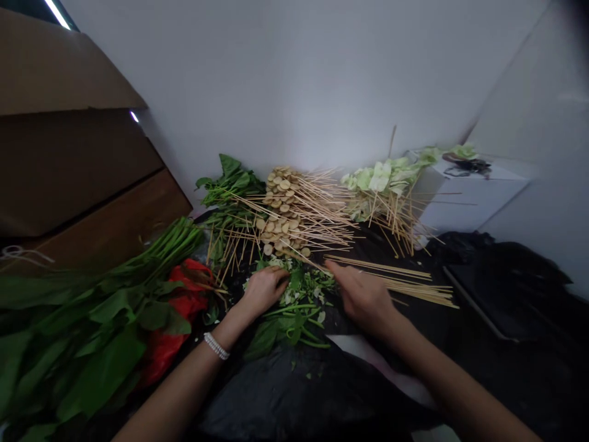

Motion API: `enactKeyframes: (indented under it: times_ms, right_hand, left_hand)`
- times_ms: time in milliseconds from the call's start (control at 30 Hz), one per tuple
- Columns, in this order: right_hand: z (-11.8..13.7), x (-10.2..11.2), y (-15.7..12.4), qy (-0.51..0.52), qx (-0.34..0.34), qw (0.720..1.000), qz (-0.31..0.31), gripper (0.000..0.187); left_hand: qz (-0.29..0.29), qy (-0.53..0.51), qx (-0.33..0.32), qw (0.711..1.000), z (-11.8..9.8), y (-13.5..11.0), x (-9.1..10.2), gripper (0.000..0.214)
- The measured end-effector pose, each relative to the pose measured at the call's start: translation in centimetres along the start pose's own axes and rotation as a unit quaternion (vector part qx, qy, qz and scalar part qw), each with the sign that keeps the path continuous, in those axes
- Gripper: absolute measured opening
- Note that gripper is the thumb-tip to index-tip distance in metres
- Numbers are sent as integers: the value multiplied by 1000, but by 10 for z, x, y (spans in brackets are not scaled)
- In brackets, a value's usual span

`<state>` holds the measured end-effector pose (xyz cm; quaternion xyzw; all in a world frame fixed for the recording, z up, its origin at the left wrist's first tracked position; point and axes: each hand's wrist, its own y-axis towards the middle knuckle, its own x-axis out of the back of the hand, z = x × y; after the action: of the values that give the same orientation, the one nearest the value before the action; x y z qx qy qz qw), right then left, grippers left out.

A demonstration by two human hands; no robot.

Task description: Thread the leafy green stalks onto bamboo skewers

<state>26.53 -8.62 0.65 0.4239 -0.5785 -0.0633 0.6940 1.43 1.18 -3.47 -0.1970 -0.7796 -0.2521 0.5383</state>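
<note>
My left hand (pixel 263 288) is curled shut, pinching green leaves (pixel 294 307) in the small loose pile in front of me. My right hand (pixel 361 294) is closed round a bamboo skewer (pixel 317 265) that points up-left into the same leaves. A bundle of bare skewers (pixel 405 279) lies just right of my right hand. Behind the pile lie skewers threaded with pale round slices (pixel 283 212), skewered dark leaves (pixel 230 190) to their left, and skewers of light green leaf pieces (pixel 381 181) to the right.
A big heap of long-stemmed greens (pixel 92 319) fills the left, lying over a red plastic bag (pixel 184 301). Black plastic sheeting (pixel 299 393) covers the surface. Brown cardboard (pixel 69 159) stands at the left, a white box (pixel 473 190) at back right.
</note>
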Motion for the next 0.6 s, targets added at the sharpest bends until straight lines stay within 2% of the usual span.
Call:
enactKeyframes:
  times_ms: [133, 200, 267, 333, 467, 600]
  right_hand:
    - [29, -33, 14, 9, 74, 997, -1, 47]
    - [33, -40, 15, 11, 78, 997, -6, 47]
    - [31, -42, 13, 11, 54, 998, -17, 47]
    - [27, -40, 10, 10, 22, 999, -27, 46]
    - [23, -39, 9, 25, -13, 999, -33, 44]
    - [23, -39, 11, 75, -40, 996, -35, 37]
  left_hand:
    - [38, -52, -9, 998, 2, 3, 20, 21]
    - [26, -117, 7, 993, 0, 0, 32, 21]
    - [-3, -168, 33, 985, -8, -8, 37, 19]
    - [3, -184, 35, 982, -20, -17, 33, 16]
    - [49, -160, 7, 986, -42, -27, 10, 13]
    - [65, -94, 1, 993, -48, -25, -6, 11]
